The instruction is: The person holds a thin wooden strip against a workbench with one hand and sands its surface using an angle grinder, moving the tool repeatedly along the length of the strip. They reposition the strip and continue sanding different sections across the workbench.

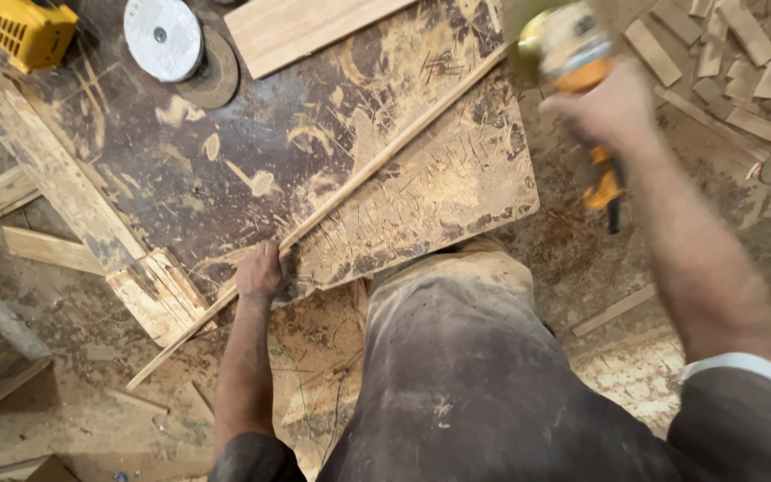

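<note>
Wooden strip [350,192], long and thin, lies diagonally across the worn board [314,134]. At the board's near edge the left hand [261,272] is closed on the strip. Beyond the board's right edge, the right hand [609,107] grips a blurred yellow power tool [573,54].

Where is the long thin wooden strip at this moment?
In the head view, the long thin wooden strip lies diagonally across the worn board, from upper right to lower left; the left hand grips it near the board's front edge.
</note>
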